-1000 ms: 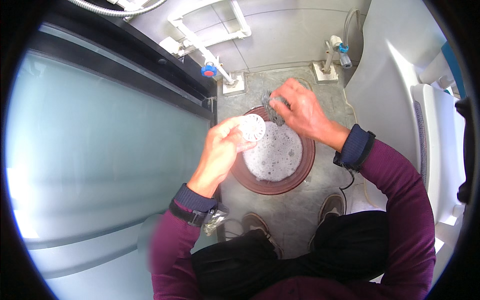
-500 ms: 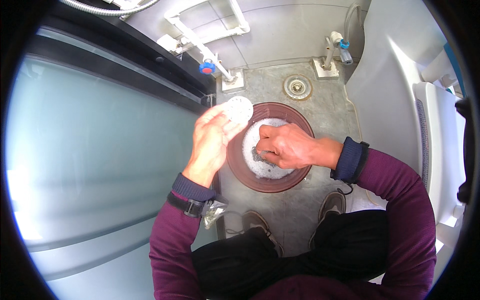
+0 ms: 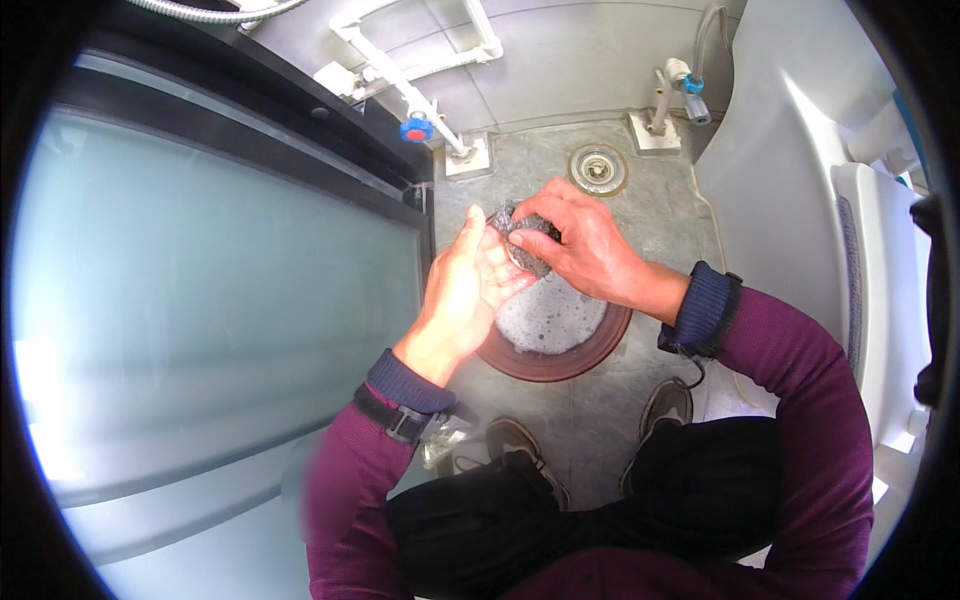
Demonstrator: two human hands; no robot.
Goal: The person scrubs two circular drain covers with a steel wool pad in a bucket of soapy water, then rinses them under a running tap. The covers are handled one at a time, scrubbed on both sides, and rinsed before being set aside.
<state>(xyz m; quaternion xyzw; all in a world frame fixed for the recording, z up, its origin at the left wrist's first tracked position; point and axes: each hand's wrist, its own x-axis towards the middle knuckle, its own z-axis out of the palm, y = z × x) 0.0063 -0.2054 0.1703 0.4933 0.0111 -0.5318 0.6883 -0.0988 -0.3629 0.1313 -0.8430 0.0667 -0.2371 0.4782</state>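
Note:
Above the far left part of a brown basin [image 3: 553,370] of foamy water, my left hand [image 3: 465,285] is turned palm up. Its thumb stands apart and the fingers stretch under a dark grey steel wool scourer [image 3: 532,248]. My right hand [image 3: 583,235] pinches this scourer between thumb and fingers and presses it against the left palm. A white round disc, seen in the left hand a moment earlier, is covered by the scourer and my fingers. White suds [image 3: 548,315] lie on the water beneath both hands.
A round floor drain [image 3: 598,170] lies beyond the basin. White pipes [image 3: 410,95] with a blue valve knob [image 3: 416,130] rise at the far left. A frosted glass panel [image 3: 220,280] flanks my left; a white curved fixture [image 3: 790,170] stands right. My shoes [image 3: 525,450] are near the basin.
My right hand has lifted the scourer out of the suds and brought it onto my left palm. The left hand has shifted right, and the white disc is now covered.

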